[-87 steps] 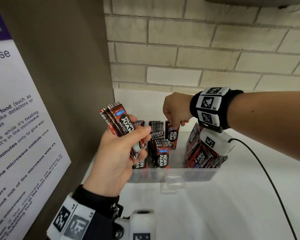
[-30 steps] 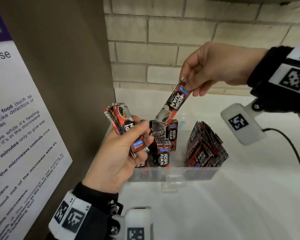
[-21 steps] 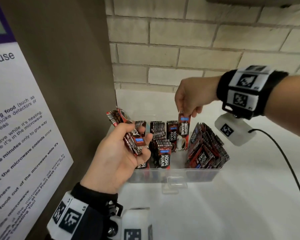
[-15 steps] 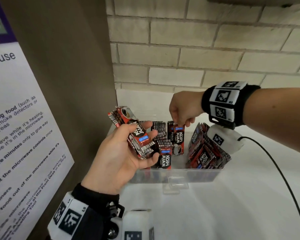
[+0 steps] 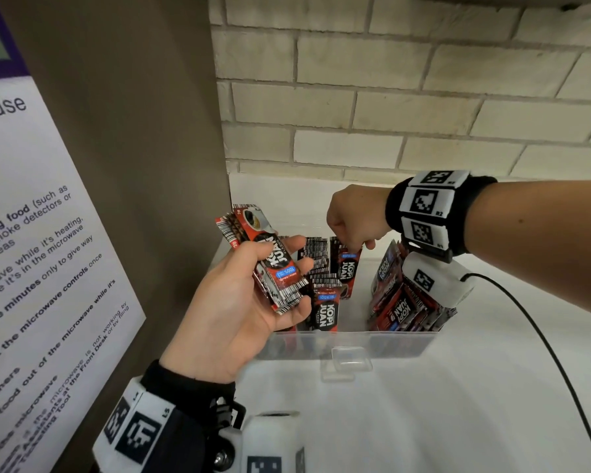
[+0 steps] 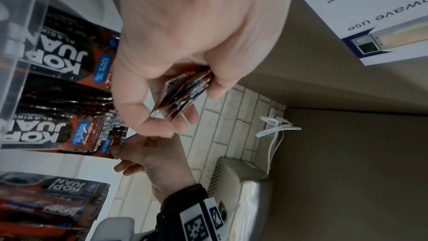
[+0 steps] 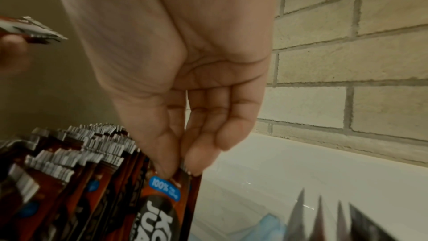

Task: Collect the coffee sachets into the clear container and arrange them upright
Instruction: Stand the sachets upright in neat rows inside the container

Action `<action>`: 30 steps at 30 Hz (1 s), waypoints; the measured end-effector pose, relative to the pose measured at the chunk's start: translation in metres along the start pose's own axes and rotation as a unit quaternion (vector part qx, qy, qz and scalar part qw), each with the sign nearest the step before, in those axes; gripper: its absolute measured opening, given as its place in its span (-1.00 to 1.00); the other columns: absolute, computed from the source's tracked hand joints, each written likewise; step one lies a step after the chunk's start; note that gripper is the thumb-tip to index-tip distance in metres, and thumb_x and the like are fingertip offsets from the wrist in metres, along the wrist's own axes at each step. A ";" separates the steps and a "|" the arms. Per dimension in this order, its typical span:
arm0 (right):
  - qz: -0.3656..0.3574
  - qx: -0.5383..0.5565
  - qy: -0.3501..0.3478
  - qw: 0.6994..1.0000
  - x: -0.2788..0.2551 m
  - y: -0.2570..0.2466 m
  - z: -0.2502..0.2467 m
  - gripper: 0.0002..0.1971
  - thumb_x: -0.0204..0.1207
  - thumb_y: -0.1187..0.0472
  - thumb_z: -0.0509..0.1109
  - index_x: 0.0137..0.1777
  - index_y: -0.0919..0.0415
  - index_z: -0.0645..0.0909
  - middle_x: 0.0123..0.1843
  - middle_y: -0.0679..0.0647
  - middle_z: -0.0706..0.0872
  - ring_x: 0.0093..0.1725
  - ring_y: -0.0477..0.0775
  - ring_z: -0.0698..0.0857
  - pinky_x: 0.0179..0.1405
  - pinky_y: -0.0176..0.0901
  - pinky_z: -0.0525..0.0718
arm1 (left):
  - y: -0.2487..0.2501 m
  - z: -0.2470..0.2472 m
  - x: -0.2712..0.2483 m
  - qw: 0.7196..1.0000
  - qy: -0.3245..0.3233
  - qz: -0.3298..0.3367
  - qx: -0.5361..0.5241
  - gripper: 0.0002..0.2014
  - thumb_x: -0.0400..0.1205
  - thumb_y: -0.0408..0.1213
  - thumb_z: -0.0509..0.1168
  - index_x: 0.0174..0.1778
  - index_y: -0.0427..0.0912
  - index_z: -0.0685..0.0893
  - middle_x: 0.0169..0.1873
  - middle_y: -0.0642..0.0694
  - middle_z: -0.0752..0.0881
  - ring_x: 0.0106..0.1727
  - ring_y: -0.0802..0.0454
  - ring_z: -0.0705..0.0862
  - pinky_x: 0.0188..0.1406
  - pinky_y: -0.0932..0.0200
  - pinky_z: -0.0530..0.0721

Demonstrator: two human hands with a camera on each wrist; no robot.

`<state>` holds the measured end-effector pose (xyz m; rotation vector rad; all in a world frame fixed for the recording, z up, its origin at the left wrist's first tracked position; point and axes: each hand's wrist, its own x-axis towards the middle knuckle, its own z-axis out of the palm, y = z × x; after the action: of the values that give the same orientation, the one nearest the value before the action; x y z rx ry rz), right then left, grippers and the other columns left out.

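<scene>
The clear container [image 5: 403, 346] sits on a white counter with red-and-black coffee sachets standing inside: one upright row [image 5: 316, 264] at its left, another leaning stack [image 5: 400, 305] at its right. My left hand [image 5: 253, 302] holds a small bundle of sachets [image 5: 270, 264] above the container's left end; the left wrist view shows the bundle [image 6: 185, 94] pinched between thumb and fingers. My right hand [image 5: 352, 227] reaches down into the container and pinches the top edge of one upright sachet [image 5: 347, 271], seen close as the sachet [image 7: 162, 206] under my fingertips [image 7: 192, 164].
A brown cabinet side [image 5: 133, 165] with a white microwave notice [image 5: 31, 250] stands close on the left. A brick wall [image 5: 406, 97] runs behind. A black cable [image 5: 543, 343] trails from my right wrist across the counter. A metal box and white cords [image 6: 273, 131] show in the left wrist view.
My right hand drew one sachet from the left hand's bundle, carried it down from above and stood it in the left row, still pinching its top. The left hand tilted its bundle slightly.
</scene>
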<state>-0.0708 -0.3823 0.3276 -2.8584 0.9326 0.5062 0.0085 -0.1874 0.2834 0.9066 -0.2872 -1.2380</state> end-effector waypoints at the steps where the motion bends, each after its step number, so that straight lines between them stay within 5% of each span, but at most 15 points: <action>1: 0.000 -0.001 0.000 1.000 0.000 0.000 0.001 -0.90 0.34 0.42 0.46 -0.32 0.28 0.60 -0.24 0.31 0.77 -0.47 0.06 0.70 -0.47 -0.25 0.61 | 0.000 0.000 0.000 1.000 -0.001 0.001 -0.001 -0.61 0.71 -0.22 0.15 0.41 -0.31 0.57 0.06 -0.21 0.78 -0.22 0.02 0.78 -0.48 0.10 0.68; 10: 0.017 -0.008 0.006 1.000 0.000 0.001 0.001 -0.91 0.40 0.37 0.47 -0.20 0.31 0.59 -0.15 0.29 0.78 -0.42 0.06 0.71 -0.36 -0.15 0.67 | -0.001 0.003 -0.002 1.000 -0.002 0.010 -0.004 -0.67 0.68 -0.27 0.19 0.35 -0.27 0.57 0.00 -0.14 0.83 -0.17 -0.01 0.82 -0.60 0.15 0.65; 17: 0.028 0.006 0.022 0.999 -0.009 -0.001 -0.012 -0.91 0.41 0.34 0.44 -0.26 0.27 0.58 -0.31 0.15 0.71 -0.46 0.00 0.68 -0.53 -0.28 0.57 | -0.001 0.002 -0.004 1.000 0.000 0.007 0.023 -0.82 0.64 -0.43 0.19 0.09 -0.28 0.64 -0.09 -0.19 0.83 -0.15 -0.10 0.84 -0.59 0.17 0.68; 22: -0.012 0.212 0.128 0.969 -0.037 -0.011 -0.038 -0.90 0.48 0.22 0.45 -0.15 0.27 0.66 -0.32 0.12 0.73 -0.39 0.05 0.72 -0.49 -0.24 0.62 | -0.003 0.004 -0.006 0.996 -0.013 0.028 0.088 -0.79 0.58 -0.45 0.30 0.12 -0.30 0.67 -0.13 -0.33 0.82 -0.27 -0.10 0.82 -0.61 0.22 0.66; 26: -0.090 0.395 0.068 0.912 -0.068 -0.027 -0.047 -0.53 0.30 -0.05 0.53 0.07 0.30 0.67 -0.19 0.14 0.77 -0.34 0.09 0.73 -0.41 -0.17 0.70 | -0.006 0.003 -0.006 0.990 -0.003 0.052 0.130 -0.69 0.37 -0.39 0.43 0.04 -0.24 0.71 -0.26 -0.19 0.82 -0.42 -0.01 0.76 -0.68 0.27 0.59; 30: -0.114 0.399 0.037 0.909 -0.080 -0.029 -0.038 -0.78 0.32 0.31 0.56 -0.04 0.30 0.69 -0.30 0.13 0.79 -0.47 0.00 0.70 -0.48 -0.26 0.71 | -0.010 0.005 -0.006 0.987 0.001 0.065 0.150 -0.64 0.26 -0.35 0.48 -0.01 -0.21 0.72 -0.26 -0.18 0.81 -0.44 0.02 0.73 -0.70 0.29 0.53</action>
<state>-0.1038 -0.3218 0.3897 -2.1860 0.5983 -0.0277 -0.0036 -0.1852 0.2812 1.1287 -0.5330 -1.0892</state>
